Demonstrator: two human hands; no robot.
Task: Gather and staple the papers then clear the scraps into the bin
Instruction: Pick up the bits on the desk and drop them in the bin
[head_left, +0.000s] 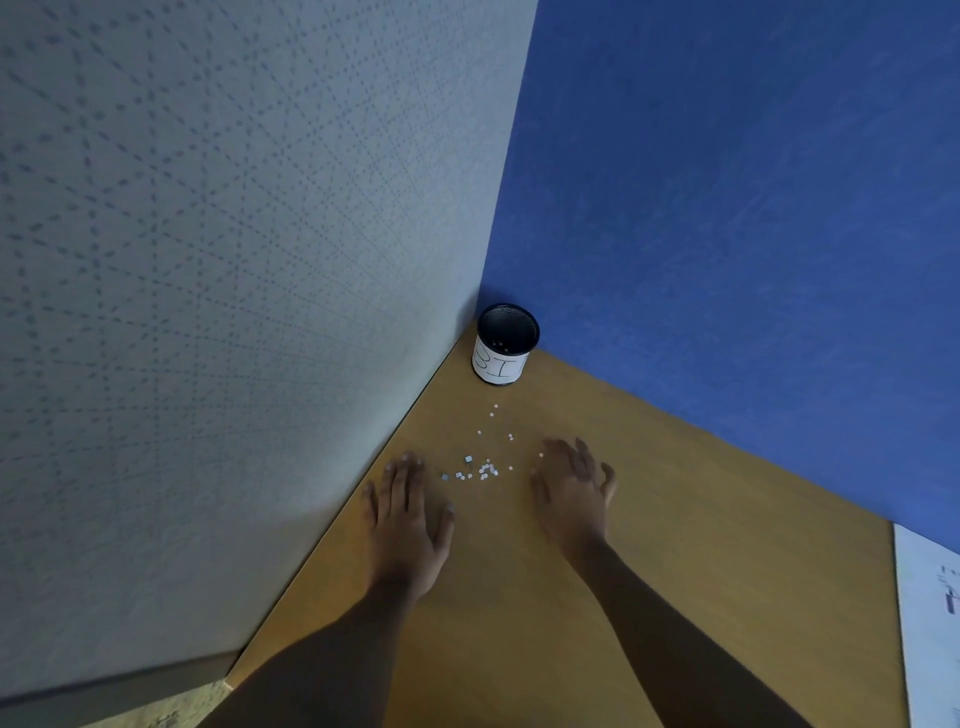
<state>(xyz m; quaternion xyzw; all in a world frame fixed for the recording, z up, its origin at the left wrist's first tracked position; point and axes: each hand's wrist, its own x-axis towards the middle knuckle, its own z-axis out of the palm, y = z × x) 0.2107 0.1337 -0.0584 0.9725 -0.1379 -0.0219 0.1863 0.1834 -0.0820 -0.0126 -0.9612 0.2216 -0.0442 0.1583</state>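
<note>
Two hands flat on wooden desk (675, 545), palms down, nothing gripped. Left hand (408, 525) near grey partition (208, 312), fingers straight, spread. Right hand (571, 499) opposite, fingers loosely extended, thumb out. Scraps (480, 472) lie scattered between both hands, thin trail running toward bin (504, 345). Bin upright in corner against blue wall (727, 182), few scraps inside. Paper (930, 623) at desk's right edge, well apart.

Tiny white paper scraps (480, 470) scattered on desk, black mesh bin (505, 345) (labelled) upright nearby
</note>
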